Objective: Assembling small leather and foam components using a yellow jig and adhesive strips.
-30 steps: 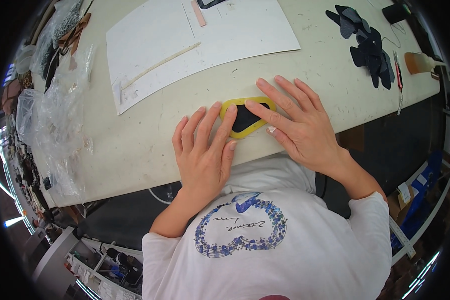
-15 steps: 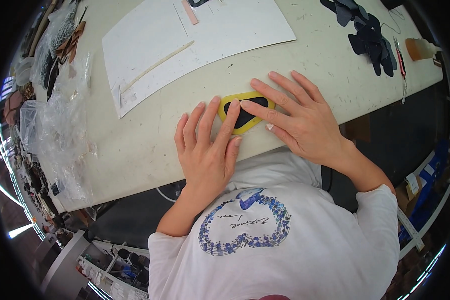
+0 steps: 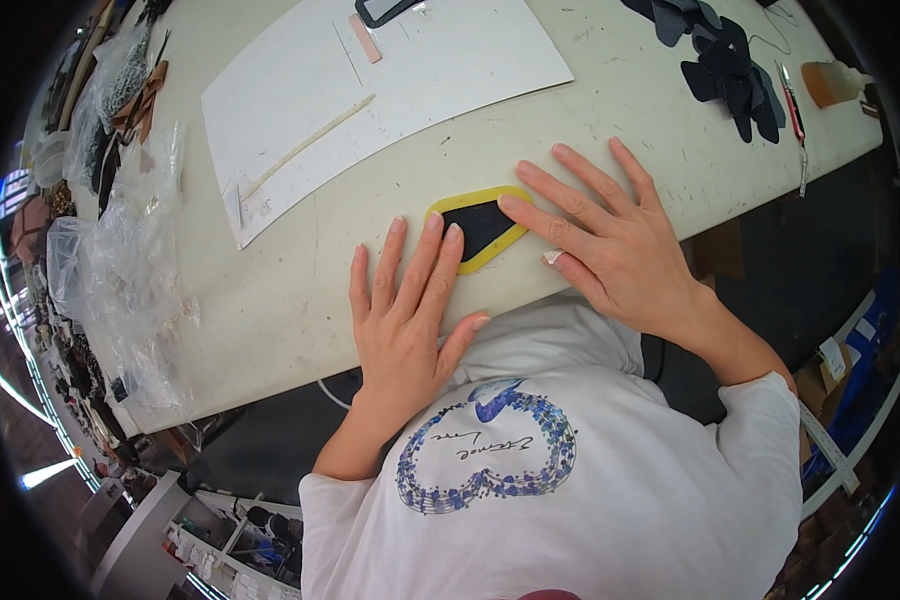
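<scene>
A small black piece with a yellow border [image 3: 482,222] lies flat on the pale worktable [image 3: 300,290] near its front edge. My left hand [image 3: 408,310] lies flat with fingers spread, its fingertips resting on the piece's left edge. My right hand [image 3: 610,240] is also flat and spread, with the index fingertip pressing on the piece's right side. Neither hand grips anything.
A large white sheet [image 3: 370,90] with a thin strip lies further back. Dark cut pieces [image 3: 725,70] and a red-handled tool [image 3: 792,100] lie at the far right. Clear plastic bags [image 3: 120,270] pile along the left edge.
Both hands stay flat on the yellow-bordered piece; the view has shifted slightly, and the hands have barely moved.
</scene>
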Action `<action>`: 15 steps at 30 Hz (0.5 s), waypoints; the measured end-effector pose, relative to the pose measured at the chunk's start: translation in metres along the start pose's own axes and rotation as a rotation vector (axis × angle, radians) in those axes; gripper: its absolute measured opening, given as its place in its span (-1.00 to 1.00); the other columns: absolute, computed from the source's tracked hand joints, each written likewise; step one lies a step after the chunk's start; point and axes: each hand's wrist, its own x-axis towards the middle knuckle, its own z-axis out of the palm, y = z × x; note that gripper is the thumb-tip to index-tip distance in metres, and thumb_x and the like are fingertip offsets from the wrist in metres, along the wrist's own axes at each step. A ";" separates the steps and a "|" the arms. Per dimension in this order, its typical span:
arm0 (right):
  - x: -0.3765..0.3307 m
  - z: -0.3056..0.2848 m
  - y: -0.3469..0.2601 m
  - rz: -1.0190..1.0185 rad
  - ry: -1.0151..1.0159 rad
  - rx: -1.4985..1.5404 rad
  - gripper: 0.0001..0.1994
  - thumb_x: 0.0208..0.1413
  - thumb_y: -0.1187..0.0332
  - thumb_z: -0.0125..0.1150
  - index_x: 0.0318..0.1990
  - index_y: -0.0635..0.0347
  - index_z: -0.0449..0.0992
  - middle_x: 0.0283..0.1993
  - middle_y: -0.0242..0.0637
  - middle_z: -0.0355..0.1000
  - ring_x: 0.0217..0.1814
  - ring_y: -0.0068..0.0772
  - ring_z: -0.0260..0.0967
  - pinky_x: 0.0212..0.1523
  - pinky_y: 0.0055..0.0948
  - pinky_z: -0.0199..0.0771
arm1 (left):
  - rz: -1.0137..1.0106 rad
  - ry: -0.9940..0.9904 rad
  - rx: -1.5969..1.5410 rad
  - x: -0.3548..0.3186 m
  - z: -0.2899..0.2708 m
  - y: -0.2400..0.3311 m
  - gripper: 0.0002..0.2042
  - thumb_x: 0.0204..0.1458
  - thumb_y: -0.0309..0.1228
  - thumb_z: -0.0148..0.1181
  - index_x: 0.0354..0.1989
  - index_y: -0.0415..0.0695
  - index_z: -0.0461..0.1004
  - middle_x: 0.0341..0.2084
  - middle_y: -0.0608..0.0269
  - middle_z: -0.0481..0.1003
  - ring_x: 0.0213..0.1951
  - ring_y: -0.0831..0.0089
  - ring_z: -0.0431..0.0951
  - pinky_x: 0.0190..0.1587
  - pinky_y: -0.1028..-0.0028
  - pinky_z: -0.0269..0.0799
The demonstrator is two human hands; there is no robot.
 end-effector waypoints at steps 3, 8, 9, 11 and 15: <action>-0.003 0.000 -0.003 0.031 0.024 0.004 -0.34 0.31 0.16 0.36 0.57 -0.26 0.41 0.69 -0.49 0.23 0.71 -0.18 0.14 0.73 0.24 -0.17 | 0.041 0.014 -0.009 -0.002 0.000 0.002 -0.32 0.32 0.07 0.25 0.57 0.08 0.41 0.59 0.14 0.30 0.62 -0.04 0.17 0.63 -0.16 -0.18; -0.005 0.002 0.000 -0.001 0.104 0.084 -0.38 0.26 0.28 0.34 0.51 -0.20 0.50 0.62 -0.34 0.35 0.69 -0.05 0.18 0.71 0.14 -0.03 | 0.068 -0.057 0.018 -0.005 -0.008 -0.003 -0.35 0.31 -0.01 0.28 0.55 0.06 0.44 0.60 0.08 0.28 0.63 -0.06 0.14 0.64 -0.14 -0.19; -0.005 0.002 0.004 0.000 0.109 0.084 -0.38 0.26 0.28 0.34 0.51 -0.20 0.50 0.62 -0.34 0.35 0.69 -0.05 0.18 0.71 0.14 -0.03 | 0.083 -0.082 0.014 -0.004 -0.010 -0.005 -0.35 0.30 -0.06 0.30 0.54 0.00 0.44 0.60 0.03 0.28 0.64 -0.05 0.13 0.65 -0.12 -0.19; -0.005 0.004 0.008 0.003 0.166 0.151 -0.42 0.25 0.28 0.40 0.44 -0.08 0.54 0.56 -0.33 0.41 0.63 -0.12 0.24 0.67 0.10 0.07 | 0.018 -0.034 -0.120 0.002 -0.012 -0.006 -0.36 0.26 -0.12 0.35 0.52 0.00 0.47 0.58 0.06 0.30 0.62 -0.03 0.17 0.64 -0.10 -0.15; 0.011 0.004 0.004 0.007 0.191 0.272 -0.42 0.20 0.34 0.42 0.41 0.03 0.54 0.51 -0.29 0.45 0.61 -0.13 0.26 0.66 0.05 0.09 | 0.070 0.008 -0.132 0.032 -0.012 -0.020 -0.35 0.14 -0.24 0.47 0.46 -0.02 0.53 0.48 0.16 0.43 0.50 0.07 0.33 0.58 0.00 0.07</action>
